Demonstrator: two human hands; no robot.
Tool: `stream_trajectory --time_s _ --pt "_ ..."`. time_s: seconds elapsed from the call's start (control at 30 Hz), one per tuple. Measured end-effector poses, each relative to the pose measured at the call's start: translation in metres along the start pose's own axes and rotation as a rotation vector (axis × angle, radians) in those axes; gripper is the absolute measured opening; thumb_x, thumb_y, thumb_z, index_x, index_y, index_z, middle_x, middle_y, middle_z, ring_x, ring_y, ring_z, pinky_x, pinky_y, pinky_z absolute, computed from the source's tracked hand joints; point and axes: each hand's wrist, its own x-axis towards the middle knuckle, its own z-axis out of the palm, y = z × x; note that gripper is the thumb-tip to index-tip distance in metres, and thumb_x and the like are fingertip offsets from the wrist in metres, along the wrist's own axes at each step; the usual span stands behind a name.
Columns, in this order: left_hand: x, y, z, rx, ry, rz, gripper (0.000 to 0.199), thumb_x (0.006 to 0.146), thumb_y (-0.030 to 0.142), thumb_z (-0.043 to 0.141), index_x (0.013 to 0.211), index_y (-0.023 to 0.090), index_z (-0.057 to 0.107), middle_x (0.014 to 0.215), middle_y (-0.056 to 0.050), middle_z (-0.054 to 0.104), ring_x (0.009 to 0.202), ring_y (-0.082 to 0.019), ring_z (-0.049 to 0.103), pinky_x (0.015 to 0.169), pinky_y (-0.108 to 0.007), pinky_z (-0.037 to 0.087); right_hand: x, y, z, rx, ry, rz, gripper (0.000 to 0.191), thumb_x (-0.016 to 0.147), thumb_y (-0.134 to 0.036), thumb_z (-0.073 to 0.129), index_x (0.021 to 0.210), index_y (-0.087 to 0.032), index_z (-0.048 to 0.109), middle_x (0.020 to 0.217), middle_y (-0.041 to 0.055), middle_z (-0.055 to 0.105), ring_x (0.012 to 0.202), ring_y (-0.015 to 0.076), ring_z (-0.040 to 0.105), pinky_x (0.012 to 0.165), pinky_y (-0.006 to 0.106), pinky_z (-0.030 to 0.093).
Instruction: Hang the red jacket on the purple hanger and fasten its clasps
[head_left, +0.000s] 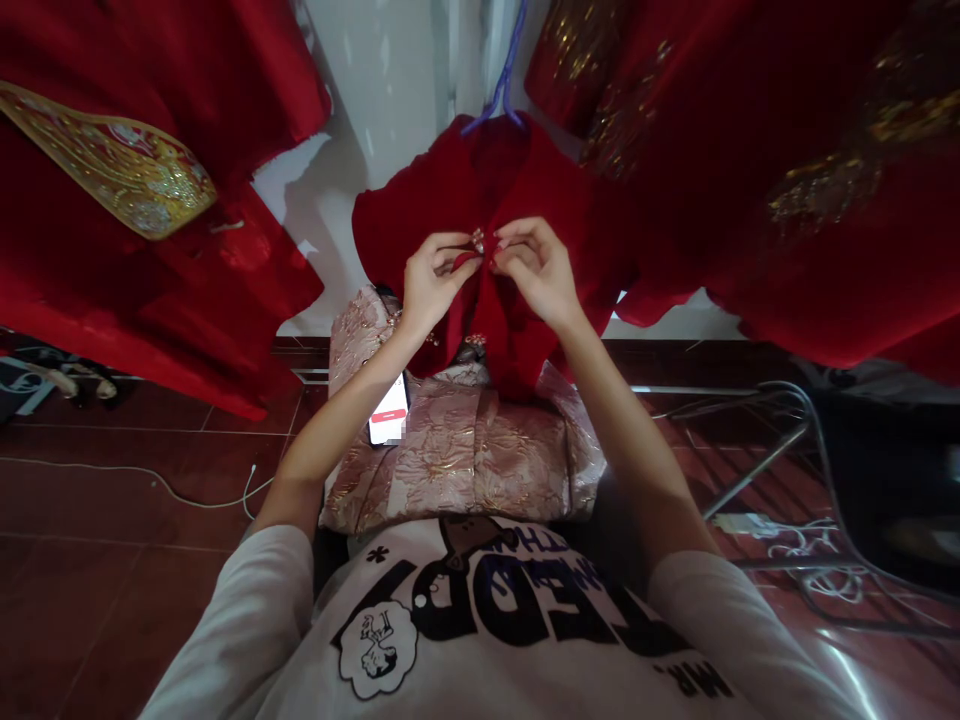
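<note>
A red short jacket (412, 205) hangs in front of me on a purple hanger (501, 95). Both front edges of it meet between my hands. My left hand (437, 278) pinches the edge on the left, beside a jewelled button (478, 240). On the other side, my right hand (540, 268) has thumb and fingers closed on the opposite edge, close to that button. Lower down the front sits a second jewelled button (475, 341). Whether a loop lies between the fingertips is too small to tell.
Pink brocade fabric (480, 455) covers my lap, with a lit phone (388, 412) on it. Red garments with gold decoration (142, 180) hang on both sides. A black chair (885, 470) with metal legs stands at right, near coiled white cables (821, 570). Another cable (161, 487) crosses the tiled floor.
</note>
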Motion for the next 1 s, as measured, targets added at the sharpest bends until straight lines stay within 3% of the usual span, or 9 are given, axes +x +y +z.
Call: stream_trajectory --time_s 0.17,0.33,0.63,0.8,1.0 --pt "-0.001 0.005 -0.004 -0.014 -0.018 -0.026 0.01 0.097 0.024 0.072 0.102 0.021 0.064 0.105 -0.006 0.075 0.103 -0.018 0.073 0.091 -0.031 0.059 -0.006 -0.006 0.003 -0.037 0.03 0.0 0.047 0.086 -0.066 0.073 0.113 -0.028 0.064 0.112 0.0034 0.066 0.102 0.0173 0.069 0.093 0.034 0.061" --pt "0.001 0.011 -0.012 0.043 -0.07 0.002 0.009 0.093 0.02 0.072 0.099 0.02 0.065 0.103 -0.004 0.075 0.101 -0.018 0.072 0.089 -0.031 0.058 -0.011 -0.008 0.002 -0.044 0.056 -0.005 0.043 0.084 -0.06 0.077 0.113 -0.029 0.067 0.114 0.0039 0.068 0.103 0.0188 0.069 0.096 0.039 0.061" --pt "0.012 0.04 -0.033 0.301 -0.309 0.195 0.015 0.08 0.015 0.072 0.093 0.021 0.067 0.09 -0.004 0.071 0.098 -0.026 0.072 0.095 -0.041 0.055 -0.012 0.0 0.009 -0.044 0.133 -0.025 0.044 0.088 -0.063 0.073 0.113 -0.027 0.07 0.106 0.0036 0.068 0.101 0.0175 0.07 0.094 0.036 0.062" --pt "0.016 0.045 -0.033 0.372 -0.287 0.219 0.008 0.083 0.023 0.072 0.086 0.02 0.066 0.087 -0.005 0.07 0.102 -0.03 0.07 0.097 -0.043 0.054 -0.017 -0.006 0.015 -0.024 0.217 -0.022 0.044 0.086 -0.064 0.075 0.112 -0.028 0.073 0.113 0.0055 0.068 0.103 0.0197 0.071 0.093 0.038 0.065" --pt "0.019 0.035 -0.026 0.299 -0.24 0.184 0.008 0.082 0.02 0.072 0.087 0.02 0.067 0.083 -0.006 0.067 0.104 -0.032 0.068 0.098 -0.045 0.051 -0.017 -0.005 0.011 -0.069 0.214 -0.08 0.044 0.086 -0.062 0.076 0.117 -0.03 0.075 0.114 0.0053 0.067 0.104 0.0206 0.072 0.095 0.04 0.066"
